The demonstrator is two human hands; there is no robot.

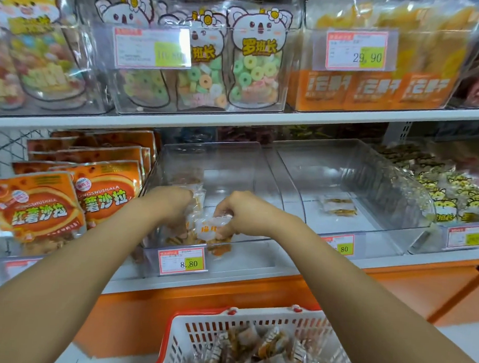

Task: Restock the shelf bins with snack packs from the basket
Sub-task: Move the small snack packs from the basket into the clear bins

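Observation:
Both my hands reach into a clear plastic shelf bin [234, 158] on the lower shelf. My left hand [174, 202] grips small clear snack packs [197, 204] at the bin's left side. My right hand [241, 212] pinches a white-and-orange snack pack [209, 230] over the pile of packs at the bin's front. A white basket [196, 337] with a red rim stands below, holding several of the same small packs [249, 352].
A second clear bin [375, 173] to the right holds one or two packs [338, 206]. Orange sweet-potato bags [38, 209] fill the bin on the left. Small yellow cat packs [458, 196] lie far right. The upper shelf [237, 118] carries candy bags in clear bins.

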